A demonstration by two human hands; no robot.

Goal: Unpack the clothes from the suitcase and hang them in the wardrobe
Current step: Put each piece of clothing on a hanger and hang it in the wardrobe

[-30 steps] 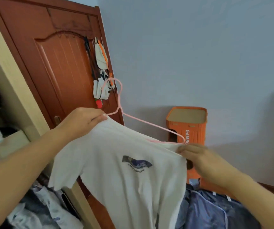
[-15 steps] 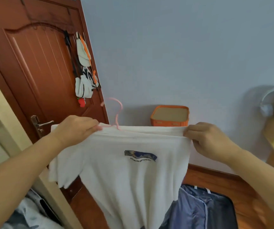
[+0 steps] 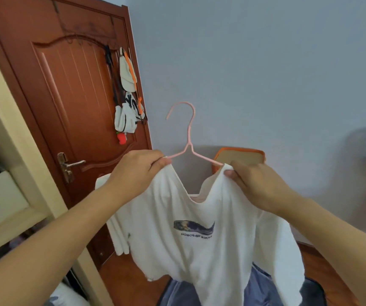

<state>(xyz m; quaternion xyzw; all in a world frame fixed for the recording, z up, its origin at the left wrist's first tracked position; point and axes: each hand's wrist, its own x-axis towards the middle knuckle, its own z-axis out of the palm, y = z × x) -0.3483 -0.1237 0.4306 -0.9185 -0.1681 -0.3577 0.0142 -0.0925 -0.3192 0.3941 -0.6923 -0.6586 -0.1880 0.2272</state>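
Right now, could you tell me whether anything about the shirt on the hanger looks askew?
Yes: the white T-shirt sits unevenly on the pink hanger, its neckline sagging low between the left hand and right hand.

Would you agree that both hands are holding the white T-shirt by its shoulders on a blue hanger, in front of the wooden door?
Not quite: the hanger is pink, not blue, as the head view shows. The left hand and right hand do hold the white T-shirt by its shoulders, in front of the wooden door.

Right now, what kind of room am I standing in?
Probably a bedroom: a wooden door with caps hung on it, a wardrobe frame to the left, and a white T-shirt on a pink hanger above an open suitcase.
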